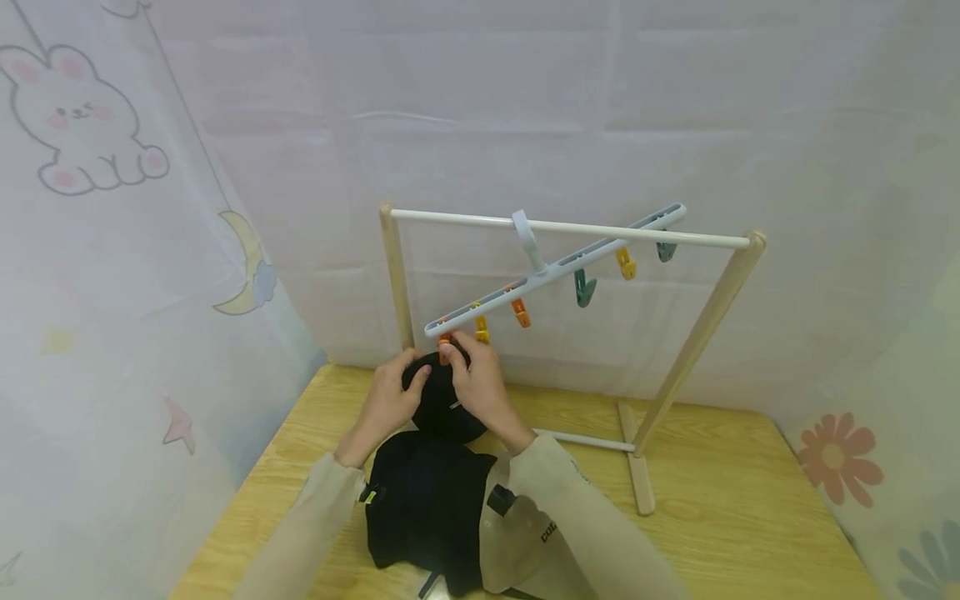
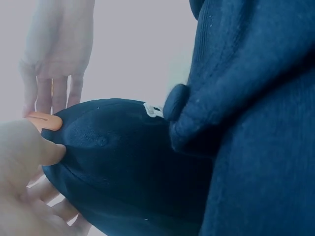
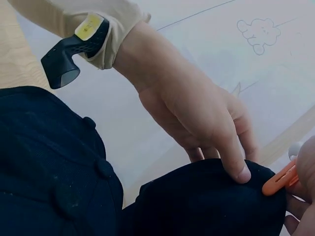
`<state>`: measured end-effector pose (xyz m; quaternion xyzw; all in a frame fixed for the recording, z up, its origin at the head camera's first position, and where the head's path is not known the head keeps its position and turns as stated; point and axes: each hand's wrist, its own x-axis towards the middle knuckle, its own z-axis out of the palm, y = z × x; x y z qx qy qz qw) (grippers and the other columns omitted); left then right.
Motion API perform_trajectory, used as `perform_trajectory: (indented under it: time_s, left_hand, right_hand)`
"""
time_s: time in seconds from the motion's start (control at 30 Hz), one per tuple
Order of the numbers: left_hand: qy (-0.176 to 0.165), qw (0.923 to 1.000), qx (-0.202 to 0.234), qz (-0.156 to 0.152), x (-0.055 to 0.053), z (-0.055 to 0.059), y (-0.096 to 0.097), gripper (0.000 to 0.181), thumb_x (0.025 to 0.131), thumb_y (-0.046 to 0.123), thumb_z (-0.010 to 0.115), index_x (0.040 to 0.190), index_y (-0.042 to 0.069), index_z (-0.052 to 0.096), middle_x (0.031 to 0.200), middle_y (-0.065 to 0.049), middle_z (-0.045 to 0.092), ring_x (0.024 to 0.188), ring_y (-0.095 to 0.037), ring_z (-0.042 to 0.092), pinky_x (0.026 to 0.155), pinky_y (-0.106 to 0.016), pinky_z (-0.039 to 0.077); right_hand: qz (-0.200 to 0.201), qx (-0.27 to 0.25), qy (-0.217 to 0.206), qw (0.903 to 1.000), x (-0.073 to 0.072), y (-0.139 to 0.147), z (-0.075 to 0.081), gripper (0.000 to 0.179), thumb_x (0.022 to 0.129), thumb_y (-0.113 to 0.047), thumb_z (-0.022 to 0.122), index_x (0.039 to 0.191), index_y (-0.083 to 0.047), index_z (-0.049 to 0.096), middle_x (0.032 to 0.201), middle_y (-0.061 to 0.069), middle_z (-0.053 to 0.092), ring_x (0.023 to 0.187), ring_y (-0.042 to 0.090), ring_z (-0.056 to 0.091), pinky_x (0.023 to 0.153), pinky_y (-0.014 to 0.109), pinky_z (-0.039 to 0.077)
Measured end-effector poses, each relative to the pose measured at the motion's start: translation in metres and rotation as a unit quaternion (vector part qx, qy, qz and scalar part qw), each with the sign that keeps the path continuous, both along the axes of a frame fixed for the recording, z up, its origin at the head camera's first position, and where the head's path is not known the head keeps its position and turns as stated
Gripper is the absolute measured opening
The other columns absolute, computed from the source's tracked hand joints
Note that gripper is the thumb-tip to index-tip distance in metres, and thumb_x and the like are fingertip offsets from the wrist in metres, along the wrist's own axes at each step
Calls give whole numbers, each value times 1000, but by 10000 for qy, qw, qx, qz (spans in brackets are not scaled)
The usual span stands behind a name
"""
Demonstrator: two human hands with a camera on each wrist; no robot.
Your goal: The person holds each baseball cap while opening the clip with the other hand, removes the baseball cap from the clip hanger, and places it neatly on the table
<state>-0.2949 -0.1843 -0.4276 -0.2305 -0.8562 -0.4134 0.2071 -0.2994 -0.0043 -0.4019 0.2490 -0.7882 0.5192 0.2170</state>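
A black cap (image 1: 438,408) hangs at the left end of a light blue clip hanger (image 1: 551,273). My left hand (image 1: 392,393) pinches its upper edge, thumb (image 3: 241,173) on the near face and fingers behind. My right hand (image 1: 482,382) grips the orange clip (image 1: 445,350) at the hanger's end. In the left wrist view the orange clip (image 2: 45,120) touches the cap's edge; how far its jaws overlap the fabric is hard to tell. A small white tag (image 2: 152,110) shows on the cap.
The hanger hooks over the white bar (image 1: 637,233) of a wooden stand (image 1: 693,350), its left end tilted toward me. Yellow, orange and green clips hang along it. Dark fabric (image 1: 423,508) and beige cloth with lettering (image 1: 517,542) are below on the wooden table (image 1: 720,500).
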Motion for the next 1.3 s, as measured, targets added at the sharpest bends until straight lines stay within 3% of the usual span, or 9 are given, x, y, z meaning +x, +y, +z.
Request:
perform_trajectory:
  time_s: [0.23, 0.5, 0.93, 1.17, 1.3]
  left_hand:
    - [60, 9997, 225, -18, 0, -2, 4, 18, 103, 1, 68, 120, 0, 69, 121, -19, 76, 120, -39, 71, 106, -58, 54]
    - [8, 9995, 295, -96, 2, -1, 7, 18, 104, 3, 66, 122, 1, 69, 124, -18, 75, 119, -37, 71, 101, -58, 56]
    - [51, 9996, 219, -141, -1, -4, 8, 17, 104, 2, 66, 121, 2, 68, 123, -19, 74, 121, -37, 71, 103, -57, 56]
    - [-63, 9996, 227, -163, -1, -6, 8, 15, 105, 3, 66, 120, 3, 69, 121, -17, 75, 120, -37, 71, 104, -57, 56]
    - [-163, 9995, 232, -147, -2, -7, 8, 16, 105, 5, 66, 121, 2, 68, 125, -19, 74, 123, -38, 70, 106, -57, 54]
  right_hand:
    - [-206, -273, 0, 9994, -1, 0, 0, 20, 108, -13, 63, 115, 0, 77, 101, 14, 76, 83, 23, 63, 77, 31, 54]
    - [-259, -598, 5, 9979, -3, 0, 7, 22, 107, -14, 65, 107, 1, 81, 92, 12, 78, 70, 19, 56, 67, 24, 47]
    - [-357, -691, -240, 9967, -4, -1, 11, 21, 106, -15, 67, 107, -1, 82, 94, 11, 79, 77, 20, 62, 73, 26, 51]
    - [-355, -714, -211, 9966, -3, -3, 14, 22, 107, -17, 66, 111, -2, 82, 101, 11, 81, 79, 19, 64, 72, 26, 52]
    - [-307, -716, -157, 9968, -2, -4, 16, 22, 107, -16, 65, 109, -1, 81, 96, 11, 79, 79, 20, 64, 72, 26, 52]
